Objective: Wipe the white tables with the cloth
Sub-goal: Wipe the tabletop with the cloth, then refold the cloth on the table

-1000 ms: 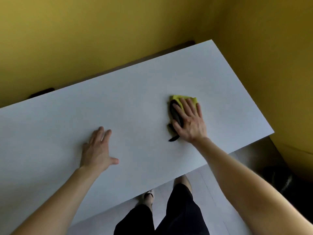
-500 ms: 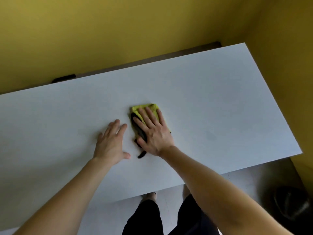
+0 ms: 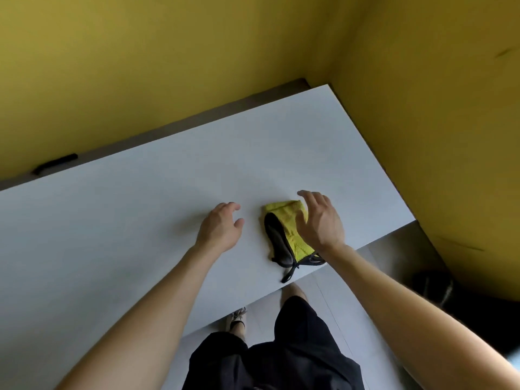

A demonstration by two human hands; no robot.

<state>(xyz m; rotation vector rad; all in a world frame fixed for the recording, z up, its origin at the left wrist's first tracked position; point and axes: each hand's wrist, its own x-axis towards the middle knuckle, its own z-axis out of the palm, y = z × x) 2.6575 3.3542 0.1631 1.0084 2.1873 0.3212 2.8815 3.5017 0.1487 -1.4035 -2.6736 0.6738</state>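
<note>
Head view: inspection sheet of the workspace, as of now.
Surface: white table, no marks seen.
Job's things: yellow cloth with black edging, folded, lying by the table's near edge; its black loop reaches that edge.
Clutter: nothing seen.
Grips: left hand open, fingers relaxed, beside the cloth, holding nothing; right hand open over the cloth, contact cannot be told.
Cables: nothing seen.
Surroundings: yellow walls on two sides; small dark object on the ledge behind the table; dark round thing on the floor, right.
</note>
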